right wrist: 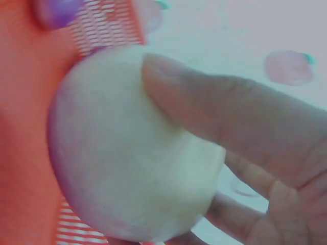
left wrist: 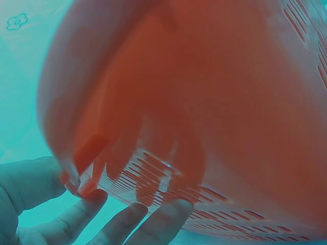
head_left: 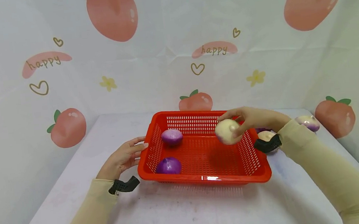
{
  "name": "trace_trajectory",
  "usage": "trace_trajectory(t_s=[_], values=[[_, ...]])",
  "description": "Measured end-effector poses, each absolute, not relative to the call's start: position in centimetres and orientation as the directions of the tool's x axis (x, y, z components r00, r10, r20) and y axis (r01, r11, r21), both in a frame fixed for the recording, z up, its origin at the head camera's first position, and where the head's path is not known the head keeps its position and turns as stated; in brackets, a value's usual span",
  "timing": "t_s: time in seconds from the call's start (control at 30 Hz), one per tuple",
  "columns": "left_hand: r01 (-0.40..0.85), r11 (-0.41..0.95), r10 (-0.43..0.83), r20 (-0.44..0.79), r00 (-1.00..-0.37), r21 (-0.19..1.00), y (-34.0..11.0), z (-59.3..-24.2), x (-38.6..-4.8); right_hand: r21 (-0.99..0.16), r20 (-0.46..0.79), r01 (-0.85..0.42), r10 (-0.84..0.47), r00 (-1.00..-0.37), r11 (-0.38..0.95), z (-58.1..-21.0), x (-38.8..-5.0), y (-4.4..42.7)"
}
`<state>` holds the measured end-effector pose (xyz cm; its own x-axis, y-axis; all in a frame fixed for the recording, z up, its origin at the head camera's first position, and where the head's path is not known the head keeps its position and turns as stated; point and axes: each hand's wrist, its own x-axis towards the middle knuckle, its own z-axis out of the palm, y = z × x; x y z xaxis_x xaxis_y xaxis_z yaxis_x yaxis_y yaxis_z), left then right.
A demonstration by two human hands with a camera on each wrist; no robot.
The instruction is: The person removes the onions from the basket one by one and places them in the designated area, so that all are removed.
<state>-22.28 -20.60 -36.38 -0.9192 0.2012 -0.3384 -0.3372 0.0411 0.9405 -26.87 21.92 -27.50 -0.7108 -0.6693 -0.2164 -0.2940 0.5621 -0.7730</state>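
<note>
A red plastic basket (head_left: 206,179) with slotted walls stands on the table, holding two purple onions, one at the back left (head_left: 172,137) and one at the front left (head_left: 168,166). The left hand (head_left: 123,157) touches the basket's left end; in the left wrist view its fingertips (left wrist: 176,206) lie against the slotted wall. Over the right part of the basket, the right hand (head_left: 249,119) grips a pale onion with a purple side (head_left: 225,132). The right wrist view shows the thumb (right wrist: 189,94) across that onion (right wrist: 127,148), other fingers partly hidden beneath it.
Right of the basket, partly behind the right wrist, lie a pale onion (head_left: 266,136) and something dark purple. Farther right is a white and purple onion (head_left: 308,122). A printed cloth (head_left: 162,77) hangs behind the table (head_left: 190,216).
</note>
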Motion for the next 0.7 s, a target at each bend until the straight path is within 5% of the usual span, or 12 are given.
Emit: trace_trajectory(t_s=[0.2, 0.47, 0.7], values=[[-0.343, 0.027, 0.203, -0.341, -0.918, 0.939, -20.7, -36.4, -22.3, -0.806, -0.066, -0.277, -0.545, -0.836, 0.523, -24.7, -26.1, 25.7], [-0.323, 0.013, 0.255, -0.316, -0.914, 0.946, -20.9, -36.2, -22.1, -0.845, -0.016, -0.137, -0.281, -0.96, 0.517, -24.2, -24.4, 32.3], [-0.323, 0.02, 0.252, -0.317, -0.914, 0.946, -20.9, -36.1, -22.1, -0.977, 0.027, -0.063, -0.176, -0.984, 0.202, -26.8, -22.9, 38.7]])
